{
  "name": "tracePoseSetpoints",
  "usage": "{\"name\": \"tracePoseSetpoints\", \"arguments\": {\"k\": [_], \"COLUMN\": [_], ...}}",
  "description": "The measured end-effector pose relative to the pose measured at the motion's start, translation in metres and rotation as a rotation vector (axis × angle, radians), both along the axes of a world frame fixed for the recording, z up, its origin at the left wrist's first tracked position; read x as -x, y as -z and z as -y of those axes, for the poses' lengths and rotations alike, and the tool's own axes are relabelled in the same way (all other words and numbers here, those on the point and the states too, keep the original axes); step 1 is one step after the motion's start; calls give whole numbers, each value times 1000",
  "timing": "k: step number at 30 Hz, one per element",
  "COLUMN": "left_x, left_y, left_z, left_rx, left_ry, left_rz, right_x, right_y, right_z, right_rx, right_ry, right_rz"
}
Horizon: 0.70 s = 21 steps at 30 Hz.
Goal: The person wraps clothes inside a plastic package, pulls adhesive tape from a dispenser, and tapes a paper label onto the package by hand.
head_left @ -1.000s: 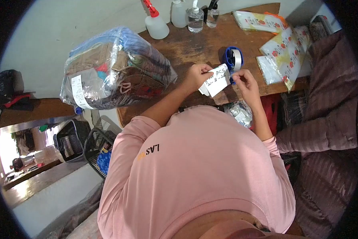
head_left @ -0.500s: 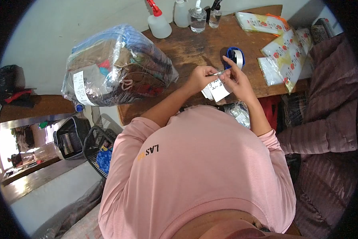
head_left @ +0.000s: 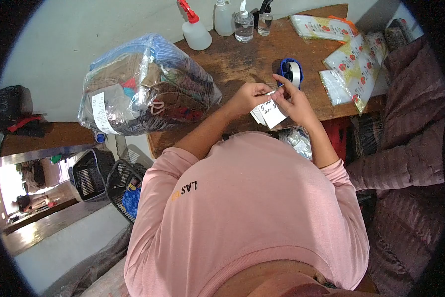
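Small white papers with handwriting [head_left: 274,117] hang between my two hands at the table's front edge. My left hand [head_left: 252,99] is closed, pinching their upper edge between thumb and fingers. My right hand [head_left: 295,105] meets it at the top corner, its thumb and a fingertip closed on the papers, while the index finger points up. Just beyond the right hand, a blue tape dispenser with a roll of tape [head_left: 292,73] rests on the wooden table [head_left: 232,64]. The fingertips partly hide the upper part of the papers.
A large clear bag of folded clothes [head_left: 150,84], with a white label, sits at the left. Spray and pump bottles [head_left: 196,34] line the back. Flowered plastic packets [head_left: 353,67] lie at the right. Dark baskets [head_left: 91,173] stand lower left, and purple quilted fabric [head_left: 410,119] hangs far right.
The hands have shifted very slightly around the papers, and the right index finger has tipped a little to the left. The view has moved slightly.
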<state>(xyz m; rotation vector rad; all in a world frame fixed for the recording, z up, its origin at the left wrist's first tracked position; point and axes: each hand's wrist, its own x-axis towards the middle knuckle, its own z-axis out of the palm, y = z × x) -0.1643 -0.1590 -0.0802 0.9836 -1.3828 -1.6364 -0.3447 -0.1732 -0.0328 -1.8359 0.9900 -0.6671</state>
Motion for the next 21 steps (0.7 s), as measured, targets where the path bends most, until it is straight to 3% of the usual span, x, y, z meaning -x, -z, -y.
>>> {"name": "tracePoseSetpoints", "arguments": {"k": [10, 21], "left_x": [-7, -4], "left_y": [-5, -20], "left_z": [3, -1], "left_rx": [-99, -33], "left_ry": [90, 142], "left_rz": [-2, -10], "right_x": [5, -1], "right_y": [7, 3], "right_z": [4, 1], "right_rx": [-107, 190], "right_ry": [-79, 72], "right_rz": [109, -117]}}
